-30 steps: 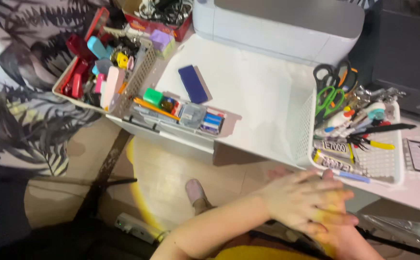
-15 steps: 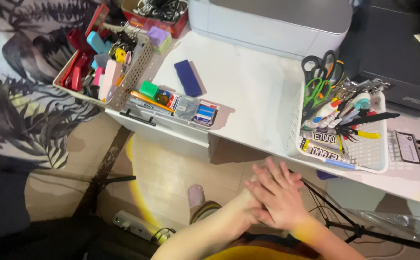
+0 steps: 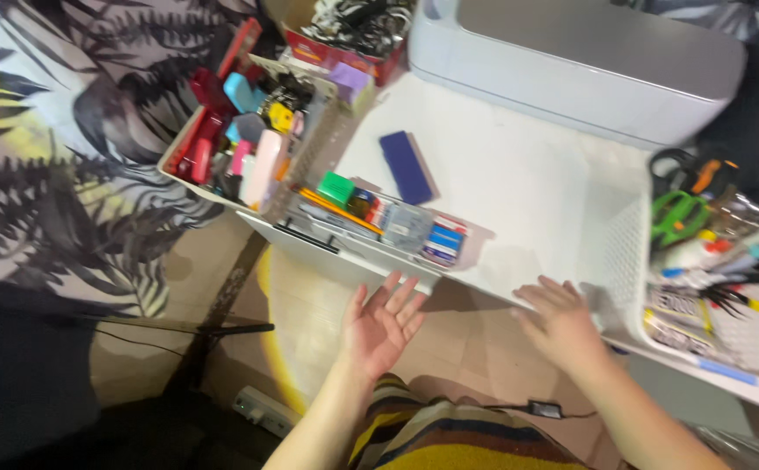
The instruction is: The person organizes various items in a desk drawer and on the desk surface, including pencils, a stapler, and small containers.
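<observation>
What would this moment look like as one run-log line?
left hand: open, empty, palm up | right hand: open, empty, by white table edge | nearest: open white drawer of small stationery

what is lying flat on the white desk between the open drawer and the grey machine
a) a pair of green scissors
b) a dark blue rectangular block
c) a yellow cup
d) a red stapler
b, a dark blue rectangular block lies alone on the white desk, behind the open drawer and in front of the grey machine.
</observation>
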